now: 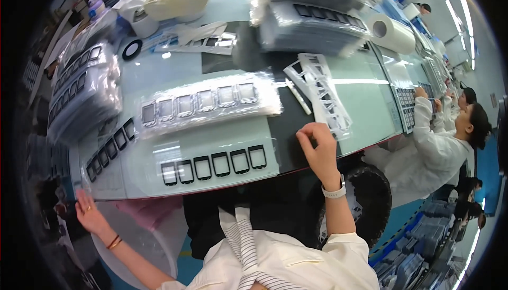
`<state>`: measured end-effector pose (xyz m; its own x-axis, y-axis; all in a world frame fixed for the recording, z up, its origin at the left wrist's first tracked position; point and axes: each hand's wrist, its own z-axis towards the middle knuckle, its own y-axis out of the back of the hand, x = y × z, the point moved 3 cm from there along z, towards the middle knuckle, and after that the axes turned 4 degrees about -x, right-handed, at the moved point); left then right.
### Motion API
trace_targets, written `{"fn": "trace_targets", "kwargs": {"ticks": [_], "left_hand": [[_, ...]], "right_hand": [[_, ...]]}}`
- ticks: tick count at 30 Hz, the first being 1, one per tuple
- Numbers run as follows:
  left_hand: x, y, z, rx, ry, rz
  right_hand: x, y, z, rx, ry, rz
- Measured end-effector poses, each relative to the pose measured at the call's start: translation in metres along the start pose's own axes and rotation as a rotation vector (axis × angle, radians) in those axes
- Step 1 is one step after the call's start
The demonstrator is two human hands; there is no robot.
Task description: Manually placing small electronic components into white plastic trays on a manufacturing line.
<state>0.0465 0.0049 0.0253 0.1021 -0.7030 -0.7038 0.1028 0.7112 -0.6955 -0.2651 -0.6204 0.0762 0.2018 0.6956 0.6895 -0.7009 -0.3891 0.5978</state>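
My left hand (91, 215) is off the table's front left corner, fingers stretched out, holding nothing I can see. My right hand (319, 150) hovers over the dark strip near the front edge, thumb and forefinger pinched; anything between them is too small to make out. Nearest to it lie white cut-out strips (323, 97) and a thin white stick (299, 97). Left of it, a row of black-rimmed frames (212, 165) lies on the glass. Behind that row is a plastic-wrapped stack of trays (198, 102) with frame-shaped pieces on top. A slanted line of black frames (110, 150) lies at the left.
Film-wrapped stacks stand at the left (87, 89) and the back (317, 25). A white roll (394, 32) is at the back right, a black tape ring (132, 50) at the back left. A co-worker (436, 136) sits at the right. A white bin (140, 242) stands below the left edge.
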Motion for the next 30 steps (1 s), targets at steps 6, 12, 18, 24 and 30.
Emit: {"fn": "trace_targets", "kwargs": {"ticks": [6,12,18,24,30], "left_hand": [[-0.015,-0.049,-0.022,-0.522,-0.287,0.432],[-0.002,-0.072,-0.031,-0.315,-0.295,0.495],[0.031,-0.146,-0.037,-0.059,-0.222,0.534],[0.055,-0.207,-0.049,0.160,-0.174,0.562],[0.072,-0.247,-0.071,0.343,-0.036,0.644]], "right_hand": [[-0.055,0.037,0.028,-0.235,0.043,-0.549],[-0.068,0.048,0.037,-0.238,-0.088,-0.441],[-0.073,0.061,0.039,-0.225,-0.061,-0.354],[-0.047,0.076,0.044,-0.299,0.011,-0.354],[0.087,0.077,0.033,-0.109,0.655,-0.298]]}}
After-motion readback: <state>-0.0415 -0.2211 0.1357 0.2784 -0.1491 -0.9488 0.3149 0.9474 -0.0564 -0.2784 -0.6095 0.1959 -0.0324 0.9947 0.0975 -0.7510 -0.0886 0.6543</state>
